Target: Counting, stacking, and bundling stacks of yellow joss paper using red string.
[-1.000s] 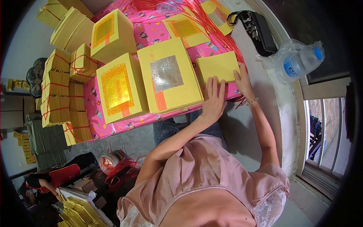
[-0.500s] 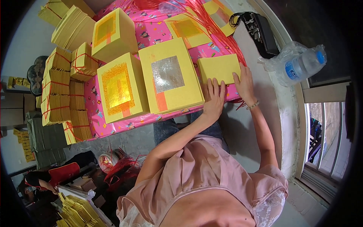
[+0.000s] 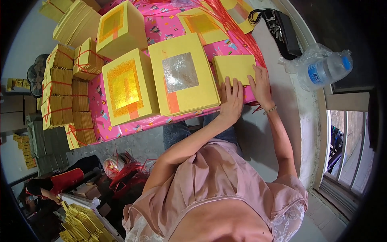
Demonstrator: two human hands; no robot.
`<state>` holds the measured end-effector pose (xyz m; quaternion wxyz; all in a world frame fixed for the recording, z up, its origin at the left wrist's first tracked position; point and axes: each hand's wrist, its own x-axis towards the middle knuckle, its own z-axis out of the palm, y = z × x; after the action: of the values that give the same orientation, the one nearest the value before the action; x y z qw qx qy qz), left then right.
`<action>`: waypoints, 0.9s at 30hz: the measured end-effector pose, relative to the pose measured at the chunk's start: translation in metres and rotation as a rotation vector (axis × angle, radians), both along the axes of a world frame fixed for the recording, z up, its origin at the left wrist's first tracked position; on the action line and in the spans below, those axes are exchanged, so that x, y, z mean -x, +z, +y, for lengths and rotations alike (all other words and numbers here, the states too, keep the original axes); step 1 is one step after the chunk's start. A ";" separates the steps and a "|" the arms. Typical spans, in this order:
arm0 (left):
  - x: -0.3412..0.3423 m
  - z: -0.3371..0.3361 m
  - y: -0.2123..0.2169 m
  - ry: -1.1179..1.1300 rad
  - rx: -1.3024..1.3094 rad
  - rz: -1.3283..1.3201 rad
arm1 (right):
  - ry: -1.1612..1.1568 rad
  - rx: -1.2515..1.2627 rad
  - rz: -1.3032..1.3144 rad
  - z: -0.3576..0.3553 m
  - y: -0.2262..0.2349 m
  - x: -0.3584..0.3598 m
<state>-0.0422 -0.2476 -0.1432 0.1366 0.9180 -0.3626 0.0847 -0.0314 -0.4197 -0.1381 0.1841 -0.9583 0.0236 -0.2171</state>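
Resting flat and spread, left grip (image 3: 231, 99) at the lower edge of the small yellow paper stack (image 3: 234, 68), just right of centre in the frame; fingers straight, palm down, nothing closed around or lifted. Lying likewise open, right grip (image 3: 261, 86) against the stack's lower right corner, fingertips touching the paper, beaded bracelet (image 3: 271, 109) at the wrist. Pressing rather than holding, by the look of both.

Sitting on the pink patterned desk (image 3: 96, 109), that small stack, right beside the large yellow stack with a silver foil square (image 3: 183, 76) at centre frame, the two apparently touching or close to it. Further left, a similar stack with a gold foil square (image 3: 127, 86), and above that another gold-faced one (image 3: 121, 28) toward the upper left. Along the left edge, bundles of yellow sheets tied with red string (image 3: 60, 92). In the upper middle, loose red strings (image 3: 238, 24) across the desk. At upper right, a black bag (image 3: 282, 28) and a bagged water bottle (image 3: 326, 68) on the ledge.

Judged from the flat palms: squaring or steadying the small stack against the desk. Calling, for any lift or shift from here, for fingers curled under the paper's edge, with even pressure on both sides to avoid fanning the sheets or nudging the neighbouring large stack.
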 end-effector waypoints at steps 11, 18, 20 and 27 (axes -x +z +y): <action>0.008 0.031 0.064 -0.152 0.387 0.186 | 0.112 -0.024 -0.153 0.014 0.059 -0.007; 0.012 0.122 0.120 -0.257 0.643 0.273 | 0.438 -0.188 0.033 0.081 0.117 0.001; 0.005 0.147 0.127 -0.166 0.672 0.209 | 0.538 -0.153 0.063 0.098 0.124 0.001; -0.015 0.210 0.129 0.049 0.411 0.164 | 0.765 0.050 0.141 0.127 0.119 -0.007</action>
<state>-0.0276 -0.0371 -0.0142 0.3475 0.8833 -0.3028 0.0852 -0.0248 -0.2925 -0.0191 0.2263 -0.9147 -0.3282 -0.0667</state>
